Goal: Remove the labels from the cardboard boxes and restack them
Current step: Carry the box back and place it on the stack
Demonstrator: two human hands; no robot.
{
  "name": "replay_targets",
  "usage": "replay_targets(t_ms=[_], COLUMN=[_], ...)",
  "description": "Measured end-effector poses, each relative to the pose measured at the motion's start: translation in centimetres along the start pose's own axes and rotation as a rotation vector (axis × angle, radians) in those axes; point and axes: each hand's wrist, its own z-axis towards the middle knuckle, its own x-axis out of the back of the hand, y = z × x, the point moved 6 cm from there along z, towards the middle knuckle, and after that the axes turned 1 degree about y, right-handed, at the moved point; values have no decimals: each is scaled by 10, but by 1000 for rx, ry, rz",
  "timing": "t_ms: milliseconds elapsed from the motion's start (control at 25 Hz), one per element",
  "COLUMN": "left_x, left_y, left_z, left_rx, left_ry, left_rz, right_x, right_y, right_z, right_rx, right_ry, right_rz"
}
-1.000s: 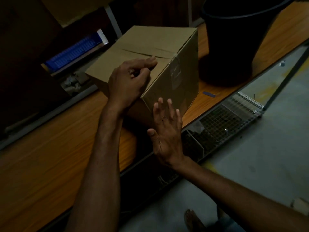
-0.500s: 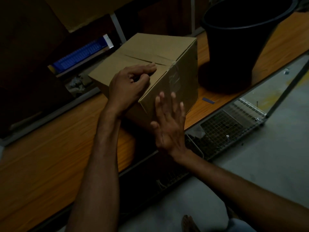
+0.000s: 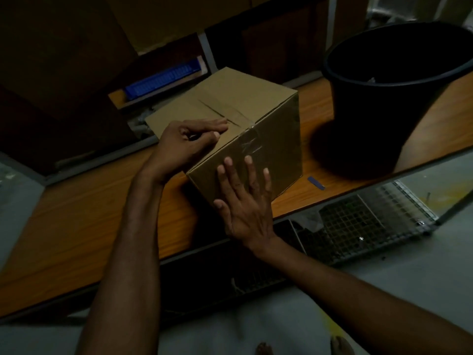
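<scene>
The cardboard box [image 3: 230, 116] stands on the wooden table [image 3: 76, 226], close to the table's near edge, with one corner turned toward the person. All places below are given from this box.

The left hand [image 3: 186, 144] lies on the top face of the box, at its near edge. Its fingers [image 3: 217, 124] are curled and drawn together, with the thumb tip against them beside the slit between the flaps. Whether they pinch a bit of tape or only press on the cardboard, I cannot tell.

The right hand [image 3: 245, 201] is released and flat. Its fingers [image 3: 249, 170] are straight and a little spread, and they press on the side face of the box just below the near corner.

A strip of clear tape [image 3: 252, 146] shines on that side face, just above the right fingertips. The light is too dim to read anything on it.

To the right of the box stands a black bucket [image 3: 396, 103], near but apart. A small blue strip [image 3: 316, 183] lies on the table between them, just beside the box's lower right corner. Behind the box lies a blue flat thing [image 3: 163, 78].
</scene>
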Motion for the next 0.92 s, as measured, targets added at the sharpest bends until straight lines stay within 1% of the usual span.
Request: replay_targets(t_ms=[120, 160, 280, 320, 440, 480, 520, 640, 680, 800, 840, 920], left_x=[-1, -1, -2, -3, -1, 0, 1, -2, -2, 0, 0, -1], left_y=[2, 3, 2, 1, 0, -2, -4, -5, -6, -5, -5, -7], left_z=[-4, -4, -1, -2, -2, -2, -1, 2, 1, -3, -3, -1], left_rx=[1, 0, 19, 26, 13, 8, 7, 12, 5, 2, -5, -16], left_ry=[75, 89, 104, 106, 123, 131, 136, 127, 131, 137, 136, 126], left_rz=[-17, -10, -9, -11, -7, -5, -5, -12, -6, -27, -29, -26], right_x=[-5, -4, 0, -6, -28, -29, -28, -20, -26, -38, -35, -22], right_y=[5, 9, 16, 16, 17, 19, 20, 16, 15, 21, 22, 15], right_z=[-26, -18, 18, 13, -35, -38, -29, 2, -4, -42, -39, -7], right_rx=[156, 154, -45, -40, 175, 186, 163, -10, -12, 110, 107, 29], right_ry=[-61, -50, -6, -15, -74, -73, -50, -5, -8, -27, -22, 29], right_rz=[-75, -81, 6, 6, -88, -97, -94, -34, -25, -84, -93, -63])
